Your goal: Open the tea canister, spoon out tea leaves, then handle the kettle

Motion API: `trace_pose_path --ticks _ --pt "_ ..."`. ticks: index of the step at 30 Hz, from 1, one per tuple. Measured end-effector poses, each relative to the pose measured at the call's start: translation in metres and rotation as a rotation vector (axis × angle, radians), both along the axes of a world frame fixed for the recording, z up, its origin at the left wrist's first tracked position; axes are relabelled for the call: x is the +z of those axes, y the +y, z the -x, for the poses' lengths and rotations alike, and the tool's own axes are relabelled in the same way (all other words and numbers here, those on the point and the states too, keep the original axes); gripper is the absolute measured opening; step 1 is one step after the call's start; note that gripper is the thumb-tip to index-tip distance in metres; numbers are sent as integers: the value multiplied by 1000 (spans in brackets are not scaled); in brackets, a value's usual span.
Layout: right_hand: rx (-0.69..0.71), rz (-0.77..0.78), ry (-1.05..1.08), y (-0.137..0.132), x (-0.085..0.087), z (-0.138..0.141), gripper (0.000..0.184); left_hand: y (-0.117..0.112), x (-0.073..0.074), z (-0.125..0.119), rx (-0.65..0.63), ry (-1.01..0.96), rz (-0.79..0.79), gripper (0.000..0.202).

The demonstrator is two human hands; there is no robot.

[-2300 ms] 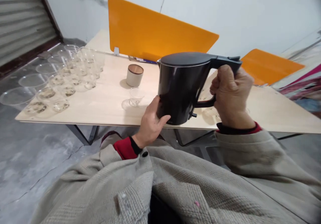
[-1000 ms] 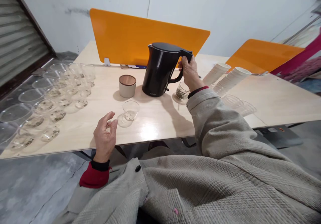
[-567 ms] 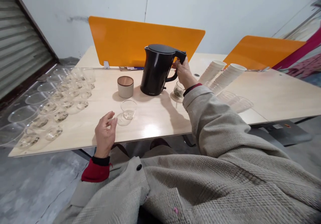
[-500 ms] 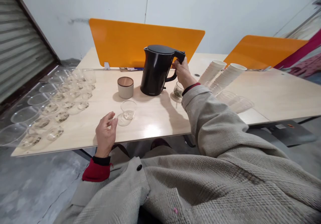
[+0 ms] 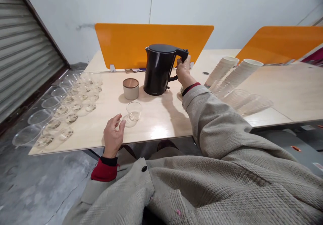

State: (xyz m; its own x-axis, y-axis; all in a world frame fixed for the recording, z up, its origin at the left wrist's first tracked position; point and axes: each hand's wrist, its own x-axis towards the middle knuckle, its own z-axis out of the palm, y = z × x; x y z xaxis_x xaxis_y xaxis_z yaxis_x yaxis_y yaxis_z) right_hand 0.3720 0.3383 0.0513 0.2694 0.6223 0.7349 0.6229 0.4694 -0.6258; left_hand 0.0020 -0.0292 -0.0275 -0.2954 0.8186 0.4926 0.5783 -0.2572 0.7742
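Note:
My right hand (image 5: pixel 183 71) is wrapped round the handle of a black electric kettle (image 5: pixel 159 71), which is upright over the table. Near the table's front edge my left hand (image 5: pixel 113 133) is empty, its fingers curved and apart from the thumb. Just beyond its fingertips stands a clear plastic cup (image 5: pixel 134 111) with a few small bits at the bottom. A pale canister with a wooden top (image 5: pixel 131 88) sits left of the kettle. Behind my right wrist, a small glass is almost wholly hidden by my sleeve.
Rows of clear plastic cups (image 5: pixel 60 110) with dark bits in them fill the table's left end. Leaning stacks of paper cups (image 5: pixel 239 73) and nested clear cups (image 5: pixel 252 102) lie to the right. Orange dividers (image 5: pixel 121 45) stand along the back of the wooden table (image 5: pixel 156 124).
The view has shifted a little to the left, so most things appear further right. The kettle stays in my right hand, with little change, and my left hand keeps its pose beside the cup.

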Motion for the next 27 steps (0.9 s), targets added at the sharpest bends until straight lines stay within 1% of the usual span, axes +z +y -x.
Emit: trace_pose_path --ticks 3,5,7,9,11,13,15,16,17,19,21,22,24,27 --pt "-44 141 119 -1 3 1 40 0 1 0 -11 1 -2 44" --pt "-30 167 102 -5 5 -1 38 0 1 1 -13 -7 3 44" --pt "-26 175 28 -14 9 -3 42 0 1 2 -16 -30 17 44" --pt "-76 174 -82 -34 12 -4 54 1 1 4 -24 -61 37 45" --pt "-155 156 -183 -67 12 0 68 1 -1 6 -35 -82 54 46" --pt "-177 125 -228 -112 3 10 78 2 -3 9 -44 -74 74 49" --pt "-104 113 -272 -163 -15 26 79 5 -4 13 -42 -32 106 53" --pt "-50 145 -309 -188 -26 36 79 8 -4 15 -40 7 123 54" --pt "11 194 -352 -212 -38 47 80 11 -4 17 -37 61 138 55" --pt "141 368 -477 -252 -59 68 82 18 -3 20 -40 212 152 57" --pt "220 533 -606 -279 -73 89 83 24 -1 19 -43 378 165 61" --pt "242 583 -658 -288 -76 99 83 25 1 18 -42 450 187 63" --pt "273 645 -729 -300 -76 114 83 26 4 13 -35 566 266 65" --pt "318 690 -792 -309 -66 128 84 22 9 4 -10 711 403 66"
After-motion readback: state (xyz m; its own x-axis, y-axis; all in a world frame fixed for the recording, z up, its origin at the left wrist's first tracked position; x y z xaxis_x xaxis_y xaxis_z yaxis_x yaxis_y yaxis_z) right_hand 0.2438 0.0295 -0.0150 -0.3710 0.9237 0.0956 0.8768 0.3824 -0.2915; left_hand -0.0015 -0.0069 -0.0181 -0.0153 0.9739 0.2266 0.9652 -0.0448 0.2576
